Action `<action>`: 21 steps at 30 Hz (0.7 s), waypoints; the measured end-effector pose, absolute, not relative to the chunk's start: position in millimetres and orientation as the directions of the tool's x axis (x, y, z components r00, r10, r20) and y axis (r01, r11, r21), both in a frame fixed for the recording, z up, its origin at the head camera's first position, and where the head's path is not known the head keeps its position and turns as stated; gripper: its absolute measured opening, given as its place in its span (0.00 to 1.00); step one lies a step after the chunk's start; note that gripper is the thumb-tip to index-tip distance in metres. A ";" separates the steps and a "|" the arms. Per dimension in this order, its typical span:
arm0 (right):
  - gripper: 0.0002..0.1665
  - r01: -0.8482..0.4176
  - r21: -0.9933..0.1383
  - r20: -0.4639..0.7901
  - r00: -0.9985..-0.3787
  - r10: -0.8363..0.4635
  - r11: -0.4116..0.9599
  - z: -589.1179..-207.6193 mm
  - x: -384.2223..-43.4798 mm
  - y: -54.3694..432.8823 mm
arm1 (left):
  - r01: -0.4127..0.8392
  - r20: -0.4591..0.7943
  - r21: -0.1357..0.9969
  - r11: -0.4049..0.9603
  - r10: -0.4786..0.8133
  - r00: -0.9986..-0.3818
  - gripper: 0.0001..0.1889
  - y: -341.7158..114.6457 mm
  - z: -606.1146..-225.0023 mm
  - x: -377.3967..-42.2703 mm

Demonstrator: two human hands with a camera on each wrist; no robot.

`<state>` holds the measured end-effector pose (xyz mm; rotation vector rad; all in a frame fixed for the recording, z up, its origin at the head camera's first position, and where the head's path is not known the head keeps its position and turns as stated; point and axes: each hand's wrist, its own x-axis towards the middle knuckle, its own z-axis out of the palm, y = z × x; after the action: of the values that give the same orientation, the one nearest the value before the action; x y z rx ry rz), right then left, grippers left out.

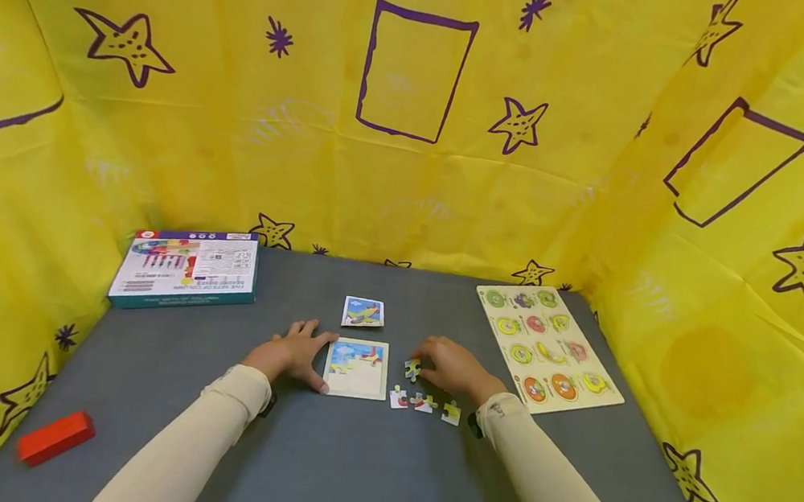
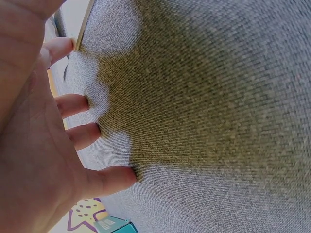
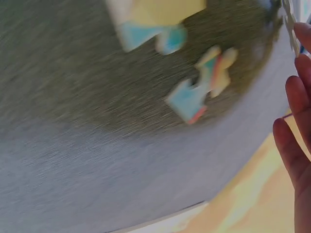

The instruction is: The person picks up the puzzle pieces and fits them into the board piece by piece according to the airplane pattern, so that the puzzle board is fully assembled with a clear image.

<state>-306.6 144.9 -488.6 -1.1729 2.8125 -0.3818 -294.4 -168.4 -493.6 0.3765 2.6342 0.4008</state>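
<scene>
A square puzzle tray (image 1: pixel 371 393) sits in the middle of the table, its top and left side partly filled with a blue-sky picture. My left hand (image 1: pixel 301 352) is spread flat-fingered along the tray's left side, thumb and index fingertip at its edge; in the left wrist view the other fingertips (image 2: pixel 127 175) press on the cloth. To the tray's right, my right hand (image 1: pixel 455 367) pinches a puzzle piece (image 1: pixel 411 369) between thumb and fingers. Several loose pieces lie below that hand, among them a white-and-red piece (image 1: pixel 398 398) and a yellow-green piece (image 1: pixel 451 412).
Behind the tray lies a small picture card (image 1: pixel 363 313) with an airplane. A wooden fruit puzzle board (image 1: pixel 545 350) is at right, close to my right forearm. A flat toy box (image 1: pixel 185 270) rests at back left, and a red block (image 1: pixel 57 438) lies front left. Yellow curtains surround the grey table.
</scene>
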 end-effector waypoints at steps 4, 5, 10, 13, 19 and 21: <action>0.16 -0.720 -0.262 0.063 -0.677 -0.733 0.642 -482.7 -306.5 129.8 | 0.193 -0.391 0.328 0.925 0.319 -0.863 0.52 -167.5 -494.7 -293.6; 0.16 -0.726 -0.264 0.070 -0.671 -0.738 0.635 -481.2 -306.7 125.5 | 0.192 -0.393 0.326 0.926 0.317 -0.863 0.52 -167.2 -494.8 -293.7; 0.15 -0.738 -0.288 0.072 -0.653 -0.754 0.611 -480.3 -308.7 100.2 | 0.189 -0.394 0.318 0.929 0.311 -0.865 0.52 -166.8 -494.9 -295.4; 0.15 -0.714 -0.324 0.036 -0.665 -0.746 0.621 -484.2 -307.0 83.2 | 0.189 -0.397 0.309 0.932 0.307 -0.865 0.52 -167.6 -495.3 -295.9; 0.15 -0.691 -0.360 0.018 -0.677 -0.735 0.627 -492.8 -303.0 62.9 | 0.191 -0.395 0.312 0.931 0.309 -0.865 0.52 -167.9 -492.7 -294.9; 0.15 -0.696 -0.353 0.029 -0.676 -0.736 0.625 -496.1 -303.1 60.3 | 0.191 -0.395 0.311 0.931 0.310 -0.865 0.52 -168.0 -492.2 -294.7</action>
<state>-303.1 60.3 -496.1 -1.2060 2.7245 -0.5152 -294.7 -168.0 -492.2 0.3611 2.6393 0.3630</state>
